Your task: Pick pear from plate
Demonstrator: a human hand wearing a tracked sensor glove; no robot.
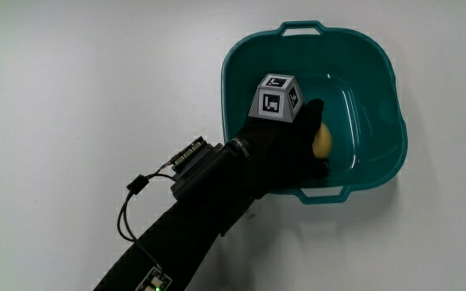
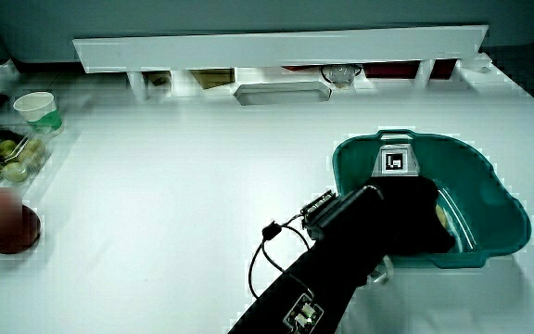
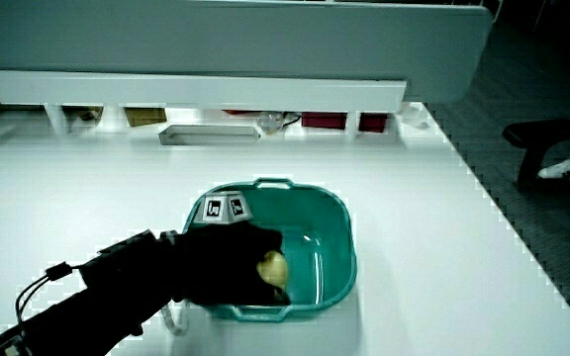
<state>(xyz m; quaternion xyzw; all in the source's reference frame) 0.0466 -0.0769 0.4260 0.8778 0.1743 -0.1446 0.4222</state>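
The hand reaches down inside the teal tub, which stands where the task expects a plate, and its fingers curl around the pear, which lies on the tub's floor close to the wall nearest the person. The grip looks closed on the fruit, though the glove hides how fully the fingers wrap it. In a side view the pear shows as a pale yellow patch against the black glove. To lift it cleanly, the fingers should probably settle under the pear's widest part, squeeze only gently, then rise straight up, clearing the rim and the handle beside the wrist.
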